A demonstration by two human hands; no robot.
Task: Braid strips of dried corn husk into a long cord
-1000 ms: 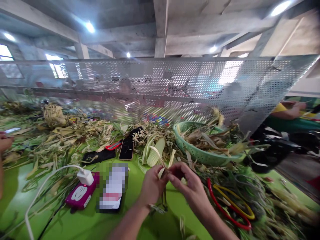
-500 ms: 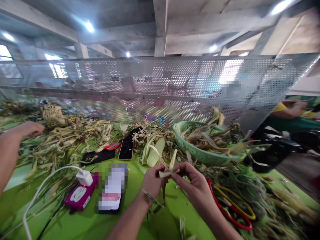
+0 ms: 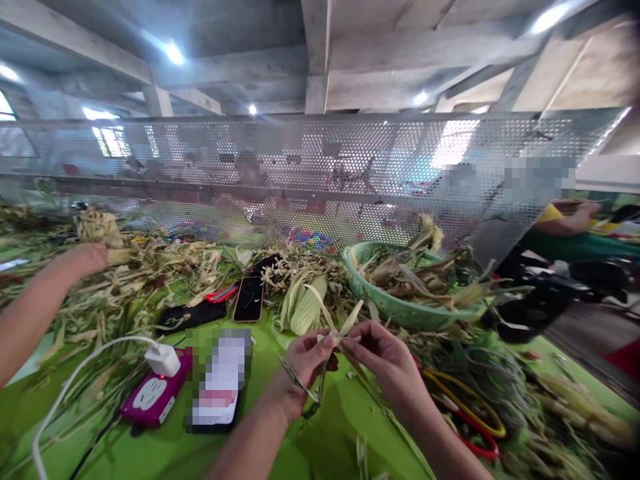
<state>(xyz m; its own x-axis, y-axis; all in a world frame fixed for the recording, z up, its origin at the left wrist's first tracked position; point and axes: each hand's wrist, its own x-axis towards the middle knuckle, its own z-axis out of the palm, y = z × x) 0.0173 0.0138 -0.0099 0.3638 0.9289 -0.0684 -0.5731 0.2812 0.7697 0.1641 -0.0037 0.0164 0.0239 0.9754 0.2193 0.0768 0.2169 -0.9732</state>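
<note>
At the left of the frame, a co-worker's hand (image 3: 93,259) is over dried husks (image 3: 145,280). At lower left, a purple power block (image 3: 153,397) bears a white mark (no wording I can make out), and the phone (image 3: 220,380) beside it has a pixelated screen. At lower centre, the left hand (image 3: 303,367) pinches pale husk strips (image 3: 352,319) that meet at its fingertips, long ends forking toward upper left and upper right. The right hand (image 3: 383,353) pinches them from the right; neither is clearly nearer. Farther right sits a green basket (image 3: 395,309).
</note>
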